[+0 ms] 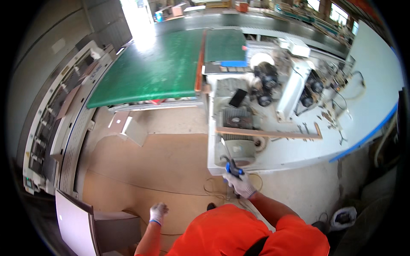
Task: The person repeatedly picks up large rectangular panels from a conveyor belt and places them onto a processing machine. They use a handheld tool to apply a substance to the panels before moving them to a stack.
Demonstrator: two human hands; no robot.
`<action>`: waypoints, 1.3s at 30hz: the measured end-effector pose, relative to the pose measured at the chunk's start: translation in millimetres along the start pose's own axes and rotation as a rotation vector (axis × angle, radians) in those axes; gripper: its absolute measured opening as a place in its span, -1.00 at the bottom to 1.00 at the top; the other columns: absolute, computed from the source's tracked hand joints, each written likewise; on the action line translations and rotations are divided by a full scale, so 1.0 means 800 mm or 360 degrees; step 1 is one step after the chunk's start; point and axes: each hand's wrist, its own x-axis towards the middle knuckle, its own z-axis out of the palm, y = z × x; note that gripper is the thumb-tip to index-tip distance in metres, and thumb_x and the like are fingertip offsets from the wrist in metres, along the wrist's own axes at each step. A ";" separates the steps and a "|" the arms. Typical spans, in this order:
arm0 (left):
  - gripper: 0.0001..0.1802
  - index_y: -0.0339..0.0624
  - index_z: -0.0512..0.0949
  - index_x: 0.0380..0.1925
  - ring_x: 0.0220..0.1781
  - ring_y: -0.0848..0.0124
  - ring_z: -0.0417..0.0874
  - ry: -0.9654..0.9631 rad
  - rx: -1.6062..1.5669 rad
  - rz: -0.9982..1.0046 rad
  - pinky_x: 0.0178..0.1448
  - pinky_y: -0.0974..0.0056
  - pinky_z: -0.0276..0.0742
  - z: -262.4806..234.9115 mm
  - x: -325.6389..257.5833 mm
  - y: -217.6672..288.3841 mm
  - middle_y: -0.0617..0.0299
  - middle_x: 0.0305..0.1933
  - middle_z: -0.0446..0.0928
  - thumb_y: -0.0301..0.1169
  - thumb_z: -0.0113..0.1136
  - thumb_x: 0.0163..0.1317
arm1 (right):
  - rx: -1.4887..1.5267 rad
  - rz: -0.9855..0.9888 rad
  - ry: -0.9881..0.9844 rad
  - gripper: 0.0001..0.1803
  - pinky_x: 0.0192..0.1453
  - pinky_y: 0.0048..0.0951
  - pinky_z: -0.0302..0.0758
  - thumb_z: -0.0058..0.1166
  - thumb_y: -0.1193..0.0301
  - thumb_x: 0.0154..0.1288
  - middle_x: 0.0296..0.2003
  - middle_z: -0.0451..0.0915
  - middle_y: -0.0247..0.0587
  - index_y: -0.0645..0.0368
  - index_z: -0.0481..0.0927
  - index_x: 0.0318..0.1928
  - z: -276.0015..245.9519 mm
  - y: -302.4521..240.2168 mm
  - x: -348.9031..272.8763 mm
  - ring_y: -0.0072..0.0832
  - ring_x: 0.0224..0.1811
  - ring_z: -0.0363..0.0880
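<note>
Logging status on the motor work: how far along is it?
Done: nothing clearly finished; loose small parts lie on the pale machine bed. In hand: the right hand, gloved, grips a blue-handled tool with its tip up by the grey motor; the left hand hangs free over the board-covered floor. Left: a wooden strip lies across the motor housing, and a dark phone-like slab sits above it.

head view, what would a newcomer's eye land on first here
The big green table fills the upper middle, bright against the grey machinery. Right of it, an open white machine shows motors and loose tools, with a wooden strip across it. At the bottom, the right hand, gloved white, grips a blue-handled tool at the machine's edge, while the left hand hangs free over the floor.
</note>
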 end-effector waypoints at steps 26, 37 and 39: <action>-0.65 -0.41 0.63 0.06 -0.15 0.25 0.79 -0.0282 -0.0234 0.0505 -0.05 0.20 0.73 0.103 0.538 0.464 0.04 -0.08 0.73 -0.33 0.22 0.45 | 0.0325 -0.0004 0.0706 -0.89 -0.45 -0.52 0.45 0.30 0.43 0.39 -0.47 0.54 -0.47 0.16 0.63 -0.20 0.238 -0.062 0.637 -0.68 -0.55 0.48; -0.93 -0.38 0.68 -0.37 -0.31 0.22 0.71 -0.2533 -0.0263 0.2357 -0.20 0.16 0.68 0.167 0.487 0.840 0.07 -0.28 0.69 -0.56 0.30 0.25 | 0.0195 0.0054 0.1549 -0.74 -0.40 -0.51 0.49 0.35 0.38 0.34 -0.45 0.59 -0.40 0.23 0.65 -0.05 0.259 -0.044 0.656 -0.60 -0.51 0.56; -0.91 -0.35 0.67 -0.44 -0.36 0.20 0.70 -0.3240 -0.0880 0.2868 -0.29 0.13 0.68 0.159 0.454 0.910 0.09 -0.29 0.68 -0.54 0.31 0.21 | 0.0073 0.0076 0.1563 -0.70 -0.43 -0.44 0.51 0.34 0.28 0.34 -0.49 0.60 -0.34 0.25 0.65 -0.11 0.263 -0.047 0.669 -0.57 -0.54 0.57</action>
